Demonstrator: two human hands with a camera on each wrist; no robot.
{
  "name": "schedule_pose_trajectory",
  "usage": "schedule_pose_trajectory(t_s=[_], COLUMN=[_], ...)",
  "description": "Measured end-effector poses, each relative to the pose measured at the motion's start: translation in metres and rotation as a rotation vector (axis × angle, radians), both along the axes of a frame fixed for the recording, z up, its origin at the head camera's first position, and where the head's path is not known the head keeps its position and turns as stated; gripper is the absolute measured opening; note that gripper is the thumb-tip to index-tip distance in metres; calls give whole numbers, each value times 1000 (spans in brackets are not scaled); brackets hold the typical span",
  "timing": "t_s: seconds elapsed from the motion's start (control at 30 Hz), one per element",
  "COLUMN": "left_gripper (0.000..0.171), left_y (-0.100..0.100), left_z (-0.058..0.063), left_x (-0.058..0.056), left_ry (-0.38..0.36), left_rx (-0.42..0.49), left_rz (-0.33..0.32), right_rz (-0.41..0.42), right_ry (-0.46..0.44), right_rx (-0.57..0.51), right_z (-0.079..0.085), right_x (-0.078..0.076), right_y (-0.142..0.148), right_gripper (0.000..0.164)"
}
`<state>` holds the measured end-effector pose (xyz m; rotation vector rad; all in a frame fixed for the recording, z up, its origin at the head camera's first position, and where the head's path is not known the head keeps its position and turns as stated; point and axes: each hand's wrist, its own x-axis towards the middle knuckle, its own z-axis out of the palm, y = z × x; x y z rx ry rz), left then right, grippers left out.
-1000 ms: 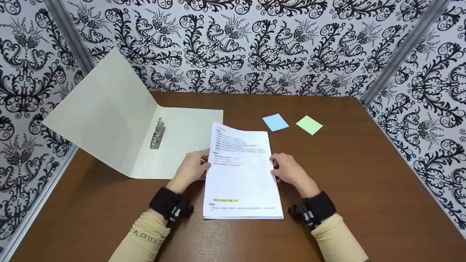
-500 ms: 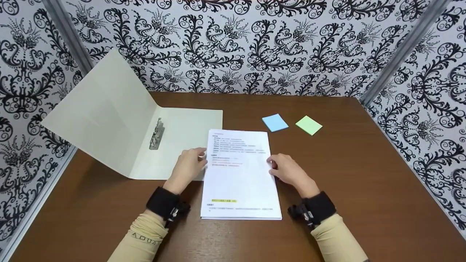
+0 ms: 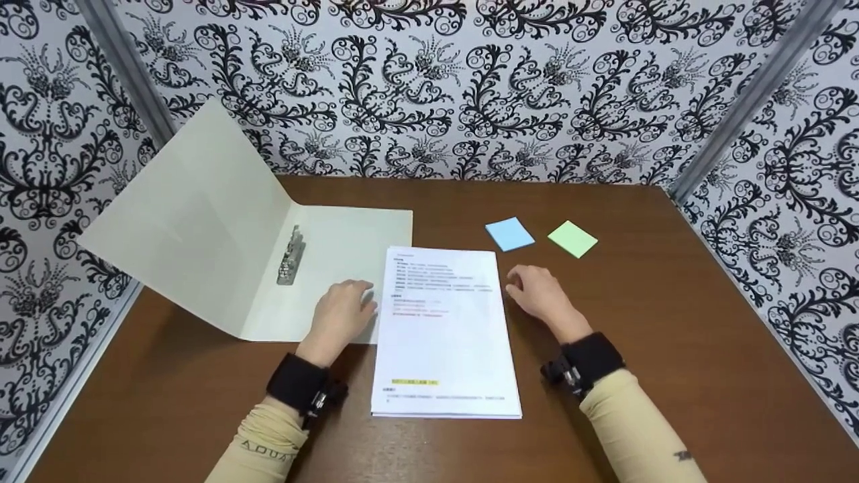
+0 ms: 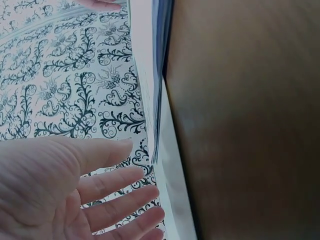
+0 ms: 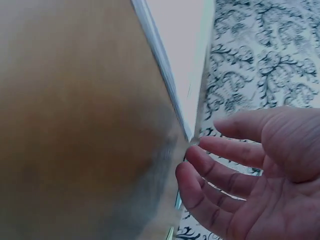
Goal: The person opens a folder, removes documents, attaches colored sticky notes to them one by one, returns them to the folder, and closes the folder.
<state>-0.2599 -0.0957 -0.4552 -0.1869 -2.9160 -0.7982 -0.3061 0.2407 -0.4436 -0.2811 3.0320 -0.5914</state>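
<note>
Paper stack: your printed paper stack (image 3: pixel 446 342) lay flat between your hands, text side up, with a yellow-highlighted line near the bottom edge and some red lines higher up.

Left hand: your left hand (image 3: pixel 339 315) was just beside the stack's left edge, over the folder's inside panel. Fingers were loosely spread, thumb apart from them, tips pointing at the pages with a slim gap left over.

Right hand: your right hand (image 3: pixel 542 295) sat just off the opposite long edge, upper half of the page. Fingers were bent a bit and relaxed, with small gaps between them, thumb apart too. Tips were near the paper, not on it.

Folder: the cream file folder (image 3: pixel 191 221) was on your left, cover tilted up, and the stack overlapped its right side. Its metal clip (image 3: pixel 290 258) was near the spine, well apart from your fingers.

Sticky notes: the blue sticky notes (image 3: pixel 510 234) lay just past the stack's top right corner, and the green sticky notes (image 3: pixel 572 239) were right of those.

Table: all that was on a brown wooden table (image 3: pixel 684 335).
</note>
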Motion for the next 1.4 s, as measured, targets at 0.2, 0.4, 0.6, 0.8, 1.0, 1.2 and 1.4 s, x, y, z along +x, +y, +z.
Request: schedule_pose_trajectory(t_s=[0.2, 0.4, 0.6, 0.8, 1.0, 1.2, 1.4], left_gripper=[40, 41, 43, 45, 44, 47, 48], left_y=[-6, -8, -14, -11, -7, -7, -9], left_z=[2, 3, 3, 4, 5, 6, 6], left_x=[-6, -16, -25, -30, -34, -36, -37], left_ry=[-24, -44, -66, -106, -107, -130, -125], left_rx=[-52, -67, -94, -129, -167, -169, -172], left_rz=[-14, -12, -18, -24, -29, -18, -20], right_rz=[-61, -143, -200, -222, -240, -254, -238], right_ry=[73, 121, 95, 23, -9, -29, -1], right_rx=[-35, -16, -29, -52, -14, 37, 42], right_z=[0, -3, -7, -10, -14, -16, -12], right_x=[-27, -48, -71, -90, -101, -105, -107], right_y=[8, 15, 11, 6, 3, -1, -4], right_gripper=[31, 38, 47, 57, 61, 62, 61])
